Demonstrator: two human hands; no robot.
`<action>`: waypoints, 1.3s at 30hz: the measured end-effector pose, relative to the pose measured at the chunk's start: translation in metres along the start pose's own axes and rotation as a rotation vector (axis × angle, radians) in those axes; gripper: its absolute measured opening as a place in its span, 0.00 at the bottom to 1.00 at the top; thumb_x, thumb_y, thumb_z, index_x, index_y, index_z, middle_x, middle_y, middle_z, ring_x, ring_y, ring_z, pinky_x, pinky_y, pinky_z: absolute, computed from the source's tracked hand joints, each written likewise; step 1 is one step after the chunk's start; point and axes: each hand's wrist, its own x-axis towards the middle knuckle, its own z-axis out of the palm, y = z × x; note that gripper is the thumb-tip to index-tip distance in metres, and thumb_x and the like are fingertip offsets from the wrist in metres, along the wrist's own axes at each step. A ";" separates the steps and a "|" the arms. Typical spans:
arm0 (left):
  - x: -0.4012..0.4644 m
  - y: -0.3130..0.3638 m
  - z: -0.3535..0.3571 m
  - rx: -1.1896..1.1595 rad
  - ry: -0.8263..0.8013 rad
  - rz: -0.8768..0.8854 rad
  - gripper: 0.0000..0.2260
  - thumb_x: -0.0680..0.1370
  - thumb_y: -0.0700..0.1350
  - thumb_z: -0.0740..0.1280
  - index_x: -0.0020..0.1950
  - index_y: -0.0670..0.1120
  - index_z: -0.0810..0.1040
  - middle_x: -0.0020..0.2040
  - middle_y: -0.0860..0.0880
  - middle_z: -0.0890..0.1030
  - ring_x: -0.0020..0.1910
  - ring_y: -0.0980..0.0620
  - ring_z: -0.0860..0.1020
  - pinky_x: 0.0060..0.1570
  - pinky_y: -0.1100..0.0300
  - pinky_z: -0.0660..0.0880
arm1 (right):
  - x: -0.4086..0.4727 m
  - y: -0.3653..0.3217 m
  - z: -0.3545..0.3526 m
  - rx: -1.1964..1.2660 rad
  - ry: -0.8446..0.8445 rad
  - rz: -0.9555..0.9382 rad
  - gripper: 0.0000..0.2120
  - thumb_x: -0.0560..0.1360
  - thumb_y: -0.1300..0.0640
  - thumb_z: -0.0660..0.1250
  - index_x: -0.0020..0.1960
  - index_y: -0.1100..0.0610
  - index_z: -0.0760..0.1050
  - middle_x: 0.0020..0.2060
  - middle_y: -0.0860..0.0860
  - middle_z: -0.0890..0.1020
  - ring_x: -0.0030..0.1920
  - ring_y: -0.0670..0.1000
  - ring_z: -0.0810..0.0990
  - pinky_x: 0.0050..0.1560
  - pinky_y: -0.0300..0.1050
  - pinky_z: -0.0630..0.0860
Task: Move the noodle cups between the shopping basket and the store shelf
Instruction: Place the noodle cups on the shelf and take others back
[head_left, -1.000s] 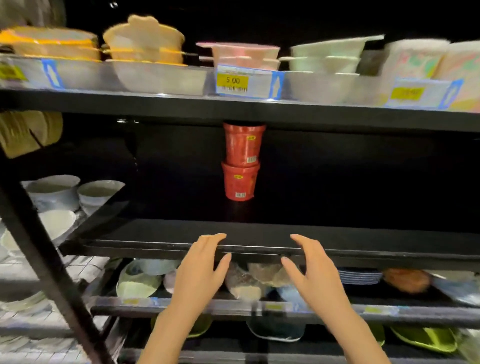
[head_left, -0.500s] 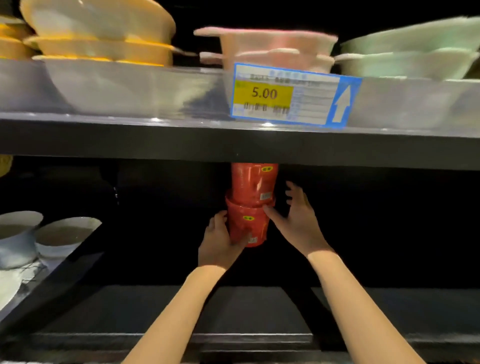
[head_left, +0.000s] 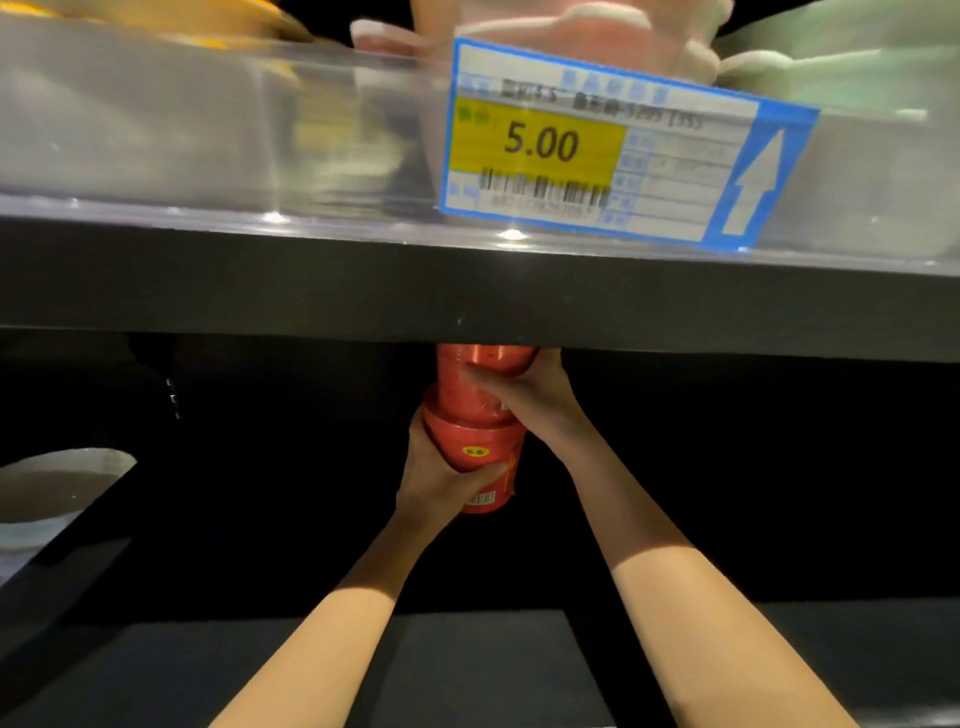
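Two red noodle cups stand stacked deep on the dark store shelf (head_left: 467, 654). My left hand (head_left: 439, 478) grips the lower noodle cup (head_left: 488, 449) from its left side, thumb across the front. My right hand (head_left: 524, 395) grips the upper noodle cup (head_left: 467, 387) from the right, fingers curled over its front. The top of the upper cup is hidden behind the shelf board above. No shopping basket is in view.
The upper shelf board (head_left: 467, 291) runs across just above the cups, carrying a blue and yellow 5.00 price tag (head_left: 597, 145) and pale bowls behind a clear strip. White bowls (head_left: 57, 493) sit at the left on a neighbouring shelf.
Both hands reached from the shelf's front edge deep into the shelf and closed round the stacked cups. The camera has moved closer under the upper shelf.
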 end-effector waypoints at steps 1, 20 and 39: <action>0.001 -0.001 0.001 -0.002 0.002 -0.007 0.52 0.58 0.46 0.81 0.73 0.51 0.52 0.69 0.49 0.66 0.67 0.49 0.68 0.66 0.44 0.68 | 0.000 0.000 -0.001 -0.003 0.014 -0.004 0.33 0.61 0.57 0.80 0.56 0.41 0.64 0.58 0.47 0.77 0.59 0.47 0.77 0.61 0.49 0.75; -0.111 0.047 -0.058 0.100 0.321 -0.116 0.49 0.57 0.53 0.79 0.72 0.50 0.57 0.59 0.47 0.75 0.57 0.45 0.76 0.53 0.54 0.74 | -0.150 0.006 -0.098 -0.020 0.133 0.144 0.46 0.61 0.60 0.80 0.72 0.54 0.58 0.49 0.41 0.75 0.46 0.40 0.76 0.47 0.34 0.73; -0.524 0.033 -0.107 0.118 1.012 -0.437 0.48 0.47 0.62 0.75 0.64 0.61 0.61 0.58 0.55 0.74 0.56 0.54 0.74 0.57 0.57 0.69 | -0.404 -0.022 -0.009 0.188 -0.717 0.270 0.53 0.48 0.47 0.80 0.68 0.42 0.58 0.55 0.36 0.73 0.53 0.38 0.76 0.54 0.46 0.74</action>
